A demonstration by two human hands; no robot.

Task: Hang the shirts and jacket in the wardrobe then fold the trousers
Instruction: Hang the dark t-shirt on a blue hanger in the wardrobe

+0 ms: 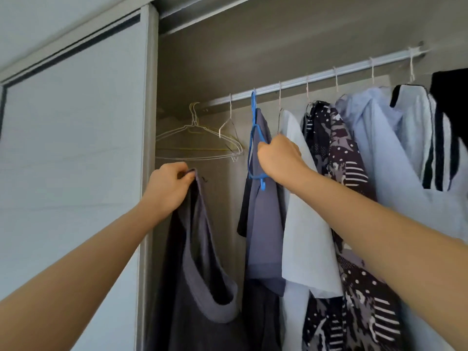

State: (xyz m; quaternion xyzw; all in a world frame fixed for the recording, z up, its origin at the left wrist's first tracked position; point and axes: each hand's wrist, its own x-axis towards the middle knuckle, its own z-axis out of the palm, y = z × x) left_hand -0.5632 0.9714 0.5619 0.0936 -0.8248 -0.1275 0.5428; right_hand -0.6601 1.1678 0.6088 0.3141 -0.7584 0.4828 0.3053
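My left hand [168, 190] pinches the top edge of a dark grey garment [200, 269] that hangs down from it in front of the wardrobe's left side. My right hand [277, 158] grips a blue plastic hanger [253, 138] whose hook sits on the metal rail [316, 78]. A blue-grey shirt [263, 224] hangs on that hanger. Right of it hang a white shirt [307, 236], a dark patterned shirt [339, 158], a pale blue shirt [387, 158] and a white garment with black stripes [430, 138].
Several bare wire hangers [200, 140] hang at the rail's left end, above my left hand. The sliding wardrobe door [73, 148] stands at the left with its frame edge [149, 97] beside my left arm. A black garment [450, 97] hangs at far right.
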